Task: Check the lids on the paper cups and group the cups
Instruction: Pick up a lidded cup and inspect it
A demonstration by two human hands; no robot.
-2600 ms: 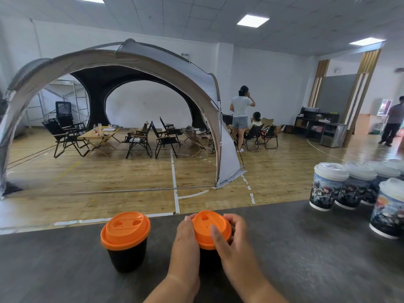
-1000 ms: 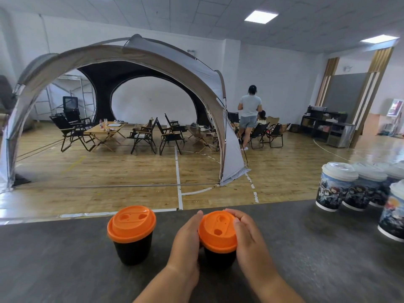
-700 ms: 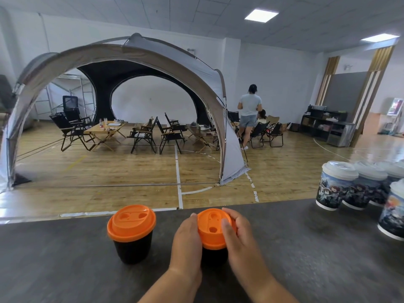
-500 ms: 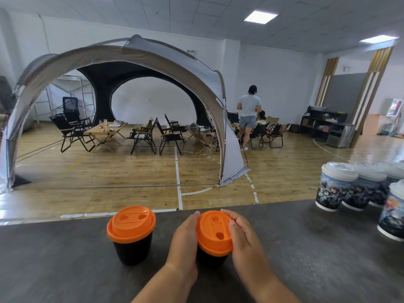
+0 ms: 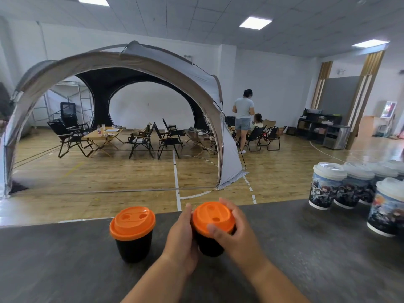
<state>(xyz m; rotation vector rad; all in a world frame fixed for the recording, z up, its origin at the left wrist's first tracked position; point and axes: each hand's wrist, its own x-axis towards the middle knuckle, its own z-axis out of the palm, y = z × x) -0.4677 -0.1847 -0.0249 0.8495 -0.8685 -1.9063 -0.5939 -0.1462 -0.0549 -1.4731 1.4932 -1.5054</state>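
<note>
Lower centre: my left hand (image 5: 181, 241) grips the black cup (image 5: 208, 246) and my right hand (image 5: 234, 235) is clamped on its orange lid (image 5: 213, 217), thumb on the near rim. Second orange-lidded cup (image 5: 133, 248) is just left, upright and untouched on the dark counter (image 5: 284, 248). Printed white-lidded cups (image 5: 325, 186) are clustered mid-right. Tent (image 5: 131, 62) behind, upper left

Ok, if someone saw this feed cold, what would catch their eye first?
Bright orange first: at the front of the dark counter, the orange-lidded cup gripped between the left hand and right hand, and its twin standing free just to its left. Next, the printed cups with white lids clustered at the right edge, and the big arched tent on the wooden floor behind.
</note>
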